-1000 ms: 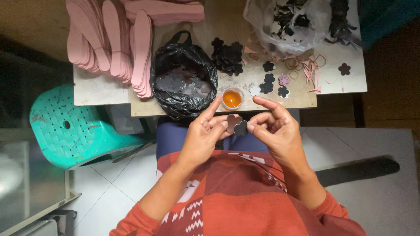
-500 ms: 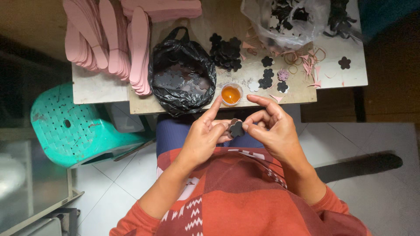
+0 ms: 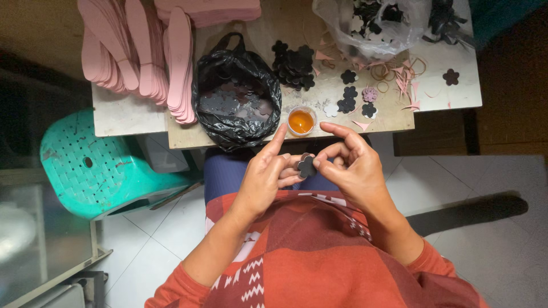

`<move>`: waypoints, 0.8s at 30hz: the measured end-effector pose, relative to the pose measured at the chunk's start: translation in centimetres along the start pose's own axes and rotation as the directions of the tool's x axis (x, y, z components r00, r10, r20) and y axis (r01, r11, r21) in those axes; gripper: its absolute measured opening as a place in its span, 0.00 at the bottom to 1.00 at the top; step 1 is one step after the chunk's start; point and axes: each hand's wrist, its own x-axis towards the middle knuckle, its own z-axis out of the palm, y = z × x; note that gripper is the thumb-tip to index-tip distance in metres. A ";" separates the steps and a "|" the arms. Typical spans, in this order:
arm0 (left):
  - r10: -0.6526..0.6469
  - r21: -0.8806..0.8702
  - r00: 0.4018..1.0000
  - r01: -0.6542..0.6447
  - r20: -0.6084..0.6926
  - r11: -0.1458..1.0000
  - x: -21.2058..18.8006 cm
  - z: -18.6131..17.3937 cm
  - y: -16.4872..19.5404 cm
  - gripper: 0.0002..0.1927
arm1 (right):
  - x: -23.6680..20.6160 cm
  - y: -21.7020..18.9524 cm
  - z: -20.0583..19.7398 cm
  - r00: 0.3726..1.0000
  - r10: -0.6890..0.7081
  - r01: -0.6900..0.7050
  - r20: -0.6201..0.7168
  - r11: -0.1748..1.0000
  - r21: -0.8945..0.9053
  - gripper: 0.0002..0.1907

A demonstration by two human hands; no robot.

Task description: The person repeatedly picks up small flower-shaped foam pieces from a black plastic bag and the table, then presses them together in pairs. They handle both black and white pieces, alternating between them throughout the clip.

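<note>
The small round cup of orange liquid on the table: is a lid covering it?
No, the small cup stands open near the table edge, its orange liquid plainly showing from above.

Light falls from above onto the table (image 3: 342,108) and both hands, which are evenly lit and sharp. The left and top edges sink into deep shadow. A dark shadow bar crosses the floor (image 3: 502,239) at right. Lower left corner looks hazy, slightly blurred

black flower cutout (image 3: 307,167), pink soles (image 3: 142,51), teal stool (image 3: 97,165)
</note>
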 end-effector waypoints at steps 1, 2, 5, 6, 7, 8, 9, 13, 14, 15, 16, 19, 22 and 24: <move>-0.003 0.001 1.000 0.003 -0.003 1.000 0.0 0.0 0.0 0.34 | 0.0 0.0 0.0 1.000 -0.007 0.007 -0.002 1.000 -0.010 0.34; -0.008 0.001 1.000 0.008 -0.006 1.000 0.0 0.0 0.0 0.34 | 0.0 0.0 0.1 1.000 -0.012 0.012 -0.003 1.000 -0.019 0.34; -0.007 -0.010 1.000 0.007 -0.012 1.000 0.1 0.0 -0.1 0.34 | 0.0 -0.1 0.1 1.000 -0.016 0.016 -0.003 0.999 -0.028 0.34; -0.005 -0.015 1.000 0.004 -0.014 1.000 0.1 0.0 -0.1 0.34 | 0.0 -0.1 0.1 1.000 -0.015 0.015 -0.001 1.000 -0.027 0.34; -0.002 -0.018 1.000 0.002 -0.018 1.000 0.1 0.0 -0.2 0.35 | 0.0 -0.1 0.1 1.000 -0.011 0.011 -0.008 0.999 -0.035 0.34; 0.000 -0.021 1.000 -0.001 -0.023 1.000 0.0 0.1 -0.2 0.36 | 0.1 -0.1 0.2 1.000 -0.007 0.006 -0.014 0.999 -0.044 0.34; 0.001 -0.025 1.000 -0.002 -0.027 1.000 0.0 0.2 -0.4 0.37 | 0.1 0.0 0.2 1.000 -0.001 0.000 -0.021 0.999 -0.052 0.34; 0.112 0.061 0.993 -0.110 -0.026 0.992 -0.2 0.8 -0.6 0.43 | 0.0 0.0 0.3 1.000 -0.008 0.007 -0.026 0.999 -0.052 0.34; 0.132 0.046 0.991 -0.131 -0.023 0.990 -0.2 0.9 -0.6 0.45 | 0.0 0.0 0.3 0.999 -0.010 0.008 -0.030 0.998 -0.059 0.34; 0.152 0.030 0.988 -0.152 -0.021 0.988 -0.3 1.1 -0.6 0.47 | 0.0 0.0 0.3 0.999 -0.011 0.009 -0.034 0.998 -0.065 0.34; 0.156 0.010 0.988 -0.156 -0.024 0.988 -0.3 1.2 -0.6 0.47 | 0.1 0.0 0.3 0.999 -0.013 0.010 -0.033 0.997 -0.071 0.34; 0.158 -0.022 0.987 -0.159 -0.037 0.987 -0.3 1.4 -0.6 0.47 | 0.2 0.2 0.3 0.999 -0.015 0.013 -0.030 0.997 -0.080 0.34; 0.159 0.003 0.985 -0.159 -0.060 0.987 -0.1 1.4 -0.5 0.46 | 0.3 0.6 0.2 1.000 -0.016 0.016 -0.021 0.999 -0.033 0.34; 0.176 0.019 0.981 -0.175 -0.079 0.984 0.0 1.4 -0.3 0.46 | 0.3 0.9 0.0 1.000 -0.020 0.020 -0.005 0.998 0.051 0.34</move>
